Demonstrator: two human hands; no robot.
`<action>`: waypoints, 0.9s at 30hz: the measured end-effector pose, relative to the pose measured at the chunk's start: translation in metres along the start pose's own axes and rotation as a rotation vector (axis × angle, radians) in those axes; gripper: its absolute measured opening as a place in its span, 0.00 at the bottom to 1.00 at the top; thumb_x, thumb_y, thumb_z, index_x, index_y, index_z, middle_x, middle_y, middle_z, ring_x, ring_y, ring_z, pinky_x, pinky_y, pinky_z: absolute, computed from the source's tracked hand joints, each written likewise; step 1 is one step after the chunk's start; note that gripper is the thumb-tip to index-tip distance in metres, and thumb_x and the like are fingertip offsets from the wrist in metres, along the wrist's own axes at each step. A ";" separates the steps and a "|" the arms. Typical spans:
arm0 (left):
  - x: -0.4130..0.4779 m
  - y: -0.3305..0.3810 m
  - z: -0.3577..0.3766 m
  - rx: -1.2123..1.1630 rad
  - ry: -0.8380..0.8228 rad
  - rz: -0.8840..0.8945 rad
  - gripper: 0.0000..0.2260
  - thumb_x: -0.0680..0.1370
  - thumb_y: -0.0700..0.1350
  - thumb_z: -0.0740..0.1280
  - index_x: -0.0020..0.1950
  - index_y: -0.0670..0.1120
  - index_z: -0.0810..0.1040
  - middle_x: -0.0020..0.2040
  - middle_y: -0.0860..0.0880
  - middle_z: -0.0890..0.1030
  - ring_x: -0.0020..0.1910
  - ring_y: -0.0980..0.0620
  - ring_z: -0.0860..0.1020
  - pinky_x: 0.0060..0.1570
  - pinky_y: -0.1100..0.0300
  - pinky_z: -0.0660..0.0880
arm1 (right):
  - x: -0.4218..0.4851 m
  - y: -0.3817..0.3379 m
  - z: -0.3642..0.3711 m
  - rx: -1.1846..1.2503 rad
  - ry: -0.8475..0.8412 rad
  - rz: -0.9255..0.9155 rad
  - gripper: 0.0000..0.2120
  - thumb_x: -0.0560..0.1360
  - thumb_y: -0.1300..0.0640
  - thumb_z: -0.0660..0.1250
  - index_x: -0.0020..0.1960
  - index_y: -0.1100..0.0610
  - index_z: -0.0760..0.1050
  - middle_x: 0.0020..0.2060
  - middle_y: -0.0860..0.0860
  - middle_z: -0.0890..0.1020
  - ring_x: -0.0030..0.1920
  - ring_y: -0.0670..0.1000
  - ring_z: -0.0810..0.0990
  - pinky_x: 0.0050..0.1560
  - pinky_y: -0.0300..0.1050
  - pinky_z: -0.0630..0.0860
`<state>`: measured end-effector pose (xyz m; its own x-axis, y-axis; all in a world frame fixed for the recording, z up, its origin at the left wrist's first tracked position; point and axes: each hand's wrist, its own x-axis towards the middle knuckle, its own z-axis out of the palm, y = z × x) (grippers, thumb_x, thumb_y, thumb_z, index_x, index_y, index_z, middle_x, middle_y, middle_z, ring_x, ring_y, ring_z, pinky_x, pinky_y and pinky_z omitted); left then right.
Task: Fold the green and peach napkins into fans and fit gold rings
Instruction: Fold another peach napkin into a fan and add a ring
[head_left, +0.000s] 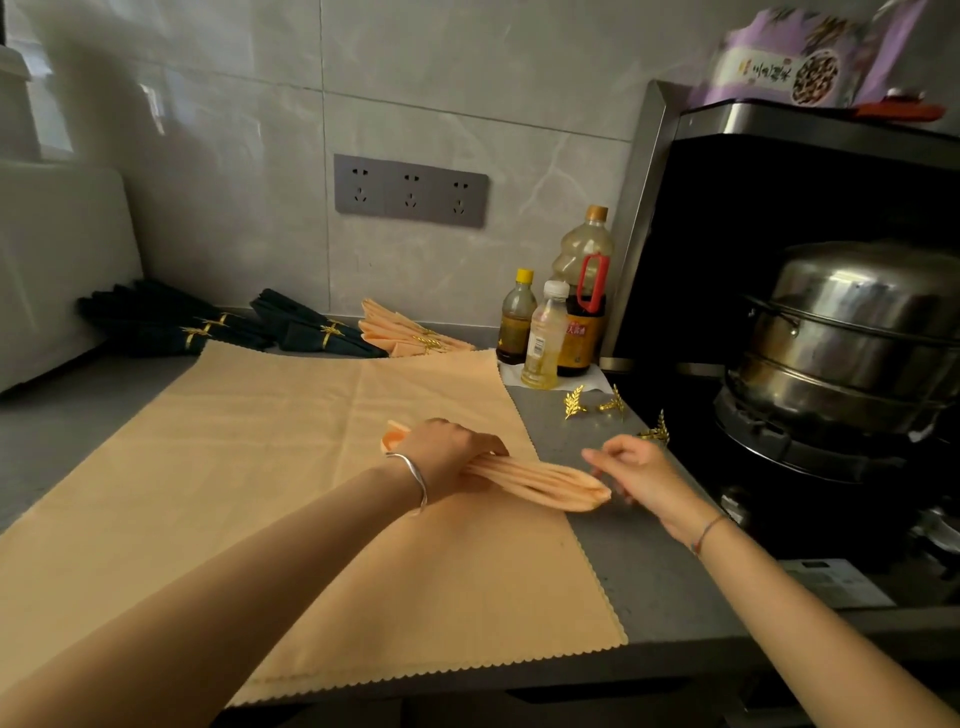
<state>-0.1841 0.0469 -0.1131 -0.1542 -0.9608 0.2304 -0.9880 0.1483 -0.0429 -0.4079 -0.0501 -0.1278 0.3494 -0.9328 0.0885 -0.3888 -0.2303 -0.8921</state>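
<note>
While the left hand (447, 457) grips the pleated peach napkin (550, 480), the right hand (631, 467) (fingers loosely spread, empty) likely needs a gold ring (574, 402) from the right edge of the counter (649, 571).

Flat napkin (291, 493): plain peach, zigzag-cut edge; pleated napkin (545, 480): the same peach, striped by its folds. Folded napkins (311, 332): dark green, each banded in gold; fans (405, 332): peach, also banded in gold; loose rings (574, 402): bright gold, leaf-patterned. Counter (623, 545): mid grey, faintly speckled; wall tiles (415, 78): pale grey with lighter marble veining.
</note>
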 end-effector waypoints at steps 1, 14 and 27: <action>0.004 0.002 -0.002 0.017 -0.014 -0.021 0.18 0.79 0.52 0.63 0.68 0.57 0.69 0.59 0.51 0.79 0.56 0.48 0.77 0.56 0.58 0.70 | 0.007 0.009 -0.008 0.002 0.125 -0.042 0.08 0.73 0.57 0.70 0.45 0.60 0.72 0.35 0.53 0.77 0.33 0.49 0.71 0.31 0.36 0.67; 0.049 0.000 0.003 0.116 -0.047 -0.196 0.18 0.80 0.52 0.62 0.70 0.55 0.68 0.61 0.50 0.78 0.58 0.49 0.76 0.58 0.58 0.71 | 0.093 0.077 -0.043 -0.210 0.402 0.094 0.33 0.72 0.50 0.72 0.71 0.59 0.63 0.67 0.56 0.72 0.66 0.59 0.71 0.66 0.55 0.68; 0.053 -0.005 0.018 0.048 0.038 -0.228 0.19 0.79 0.54 0.63 0.69 0.58 0.68 0.61 0.54 0.78 0.59 0.51 0.76 0.60 0.58 0.70 | 0.062 0.038 -0.025 -0.423 0.132 -0.267 0.23 0.69 0.56 0.74 0.63 0.52 0.72 0.58 0.47 0.78 0.60 0.46 0.74 0.58 0.39 0.67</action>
<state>-0.1872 -0.0089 -0.1181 0.0716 -0.9586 0.2756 -0.9960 -0.0835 -0.0319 -0.4226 -0.1234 -0.1452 0.3837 -0.8468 0.3683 -0.6212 -0.5318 -0.5756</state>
